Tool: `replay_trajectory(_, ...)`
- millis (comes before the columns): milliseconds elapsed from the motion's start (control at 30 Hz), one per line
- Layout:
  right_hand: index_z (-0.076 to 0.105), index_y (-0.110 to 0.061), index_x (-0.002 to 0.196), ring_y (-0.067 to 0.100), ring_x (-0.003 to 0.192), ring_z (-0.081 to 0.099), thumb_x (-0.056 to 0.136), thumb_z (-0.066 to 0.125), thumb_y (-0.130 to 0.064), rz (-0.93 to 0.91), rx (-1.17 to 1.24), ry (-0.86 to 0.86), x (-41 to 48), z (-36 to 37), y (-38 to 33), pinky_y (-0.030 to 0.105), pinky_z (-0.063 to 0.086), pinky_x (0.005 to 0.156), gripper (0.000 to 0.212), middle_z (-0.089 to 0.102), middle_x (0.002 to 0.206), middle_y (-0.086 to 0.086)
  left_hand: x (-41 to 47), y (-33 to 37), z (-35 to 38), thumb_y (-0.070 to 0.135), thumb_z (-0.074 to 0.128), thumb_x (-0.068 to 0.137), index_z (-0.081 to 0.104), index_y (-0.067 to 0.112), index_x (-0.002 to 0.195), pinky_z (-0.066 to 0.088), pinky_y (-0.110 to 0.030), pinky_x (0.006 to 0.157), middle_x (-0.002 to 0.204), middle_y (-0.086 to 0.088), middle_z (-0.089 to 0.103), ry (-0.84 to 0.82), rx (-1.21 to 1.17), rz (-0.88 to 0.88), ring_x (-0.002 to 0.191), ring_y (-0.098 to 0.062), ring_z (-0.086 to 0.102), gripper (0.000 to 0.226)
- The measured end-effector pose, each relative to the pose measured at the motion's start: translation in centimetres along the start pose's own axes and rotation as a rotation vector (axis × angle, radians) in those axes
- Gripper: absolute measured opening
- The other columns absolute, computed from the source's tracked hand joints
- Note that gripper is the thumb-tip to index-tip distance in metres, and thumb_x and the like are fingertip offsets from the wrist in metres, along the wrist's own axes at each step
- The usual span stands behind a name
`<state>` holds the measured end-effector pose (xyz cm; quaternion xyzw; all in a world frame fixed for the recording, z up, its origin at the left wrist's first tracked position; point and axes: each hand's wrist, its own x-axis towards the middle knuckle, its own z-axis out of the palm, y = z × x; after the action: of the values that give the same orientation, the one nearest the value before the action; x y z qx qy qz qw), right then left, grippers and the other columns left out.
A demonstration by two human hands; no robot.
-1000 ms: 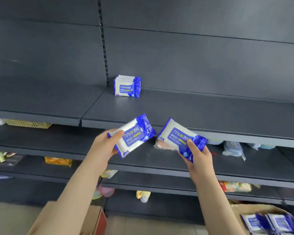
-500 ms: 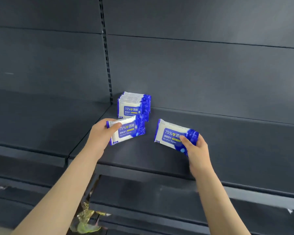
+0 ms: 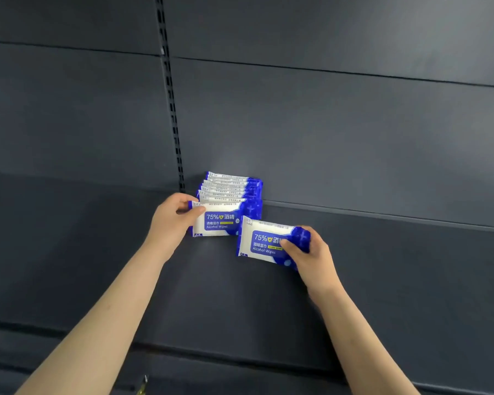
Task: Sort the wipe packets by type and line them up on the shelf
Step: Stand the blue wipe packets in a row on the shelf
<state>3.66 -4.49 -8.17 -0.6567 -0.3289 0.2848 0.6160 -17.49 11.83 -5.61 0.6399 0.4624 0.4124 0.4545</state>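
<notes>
A row of several blue-and-white alcohol wipe packets [image 3: 231,186] stands upright at the back of the dark shelf [image 3: 211,295], next to the slotted upright. My left hand [image 3: 173,220] grips the left end of one more packet [image 3: 220,220], held upright against the front of that row. My right hand [image 3: 311,256] holds a second packet [image 3: 264,242] by its blue right end, just in front and to the right of the row, tilted slightly.
The slotted metal upright [image 3: 171,109] divides the grey back panel. The shelf stretches bare to the left [image 3: 69,238] and right [image 3: 411,266] of the packets. Its front edge [image 3: 226,357] runs below my forearms.
Both hands moved forward onto the shelf. The left packet now stands against the front of the row, and the right packet has come closer to it. The camera also moved nearer.
</notes>
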Motion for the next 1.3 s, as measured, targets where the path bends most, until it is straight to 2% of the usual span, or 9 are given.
replay_trajectory(167,0.06,-0.022,0.101,0.007,0.087,0.07,0.091,0.069,-0.014,-0.051,-0.086,0.004,0.9,3.6,-0.3,0.017,0.052,0.061,0.015,0.071,0.1,-0.003,2.4,-0.1,-0.1,0.017,0.057,0.097,0.066,0.017,0.101,0.058,-0.024,0.077,0.099,0.004,0.068,-0.06,-0.023,0.061,0.094,-0.01,0.067,0.01)
replay_trajectory(367,0.062,-0.025,0.106,0.008,0.096,0.066,0.091,0.069,-0.016,-0.121,-0.202,0.054,1.6,6.9,-0.2,0.02,0.053,0.075,0.018,0.069,0.107,-0.007,3.5,-0.6,-0.8,0.018,0.048,0.101,0.065,0.014,0.104,0.058,-0.023,0.073,0.102,0.003,0.069,-0.124,-0.04,0.124,0.091,-0.009,0.069,0.018)
replay_trajectory(633,0.062,-0.021,0.119,0.009,0.096,0.057,0.087,0.074,-0.022,-0.188,-0.372,0.235,2.2,9.4,-0.4,0.004,0.04,0.069,0.034,0.051,0.105,-0.009,2.7,-1.5,-1.2,0.035,0.053,0.099,0.064,0.02,0.102,0.058,-0.029,0.08,0.098,0.009,0.07,-0.137,-0.129,0.09,0.089,-0.007,0.069,0.019)
replay_trajectory(700,0.061,-0.021,0.121,0.013,0.099,0.058,0.087,0.075,-0.024,-0.193,-0.373,0.256,2.3,9.9,-0.3,0.008,0.042,0.074,0.037,0.052,0.104,-0.01,2.7,-1.5,-1.2,0.037,0.061,0.094,0.062,0.024,0.103,0.057,-0.023,0.076,0.102,0.011,0.068,-0.143,-0.078,0.122,0.089,-0.004,0.067,0.017)
replay_trajectory(833,0.052,-0.029,0.115,0.015,0.106,0.059,0.085,0.077,-0.028,-0.197,-0.334,0.287,2.2,10.7,0.4,0.031,0.052,0.087,0.039,0.062,0.112,-0.009,2.7,-1.7,-1.1,0.027,0.072,0.087,0.057,0.02,0.11,0.048,-0.007,0.06,0.109,0.013,0.06,-0.168,0.048,0.222,0.09,0.012,0.059,0.028)
replay_trajectory(1000,0.046,-0.027,0.121,0.01,0.104,0.059,0.084,0.078,-0.03,-0.131,-0.256,0.306,2.0,10.8,0.4,0.016,0.046,0.079,0.048,0.059,0.119,-0.009,2.9,-2.3,-1.1,0.019,0.071,0.088,0.063,0.015,0.111,0.047,-0.005,0.064,0.113,0.007,0.055,-0.169,0.133,0.374,0.095,-0.002,0.061,0.024)
replay_trajectory(1067,0.049,-0.023,0.124,0.01,0.104,0.059,0.085,0.077,-0.03,-0.149,-0.295,0.295,2.0,10.7,0.5,0.019,0.049,0.083,0.049,0.059,0.12,-0.008,2.9,-2.4,-1.0,0.016,0.07,0.089,0.064,0.012,0.109,0.045,-0.003,0.066,0.112,0.006,0.054,-0.163,0.159,0.433,0.096,0.001,0.06,0.022)
replay_trajectory(1133,0.049,-0.022,0.126,0.008,0.103,0.058,0.084,0.078,-0.028,-0.152,-0.312,0.287,2.0,10.6,0.6,0.009,0.047,0.078,0.051,0.058,0.121,-0.007,2.9,-2.6,-0.9,0.016,0.07,0.089,0.065,0.011,0.11,0.044,-0.002,0.068,0.112,0.004,0.056,-0.143,0.185,0.468,0.095,0.006,0.058,0.022)
replay_trajectory(1300,0.048,-0.02,0.127,-0.019,0.089,0.055,0.082,0.08,-0.018,-0.134,-0.297,0.254,1.7,10.6,0.3,0.0,0.043,0.068,0.055,0.056,0.125,-0.004,2.9,-2.8,-0.7,0.023,0.068,0.089,0.064,0.009,0.112,0.047,-0.003,0.069,0.117,-0.002,0.058,-0.129,0.21,0.478,0.098,-0.004,0.06,0.027)
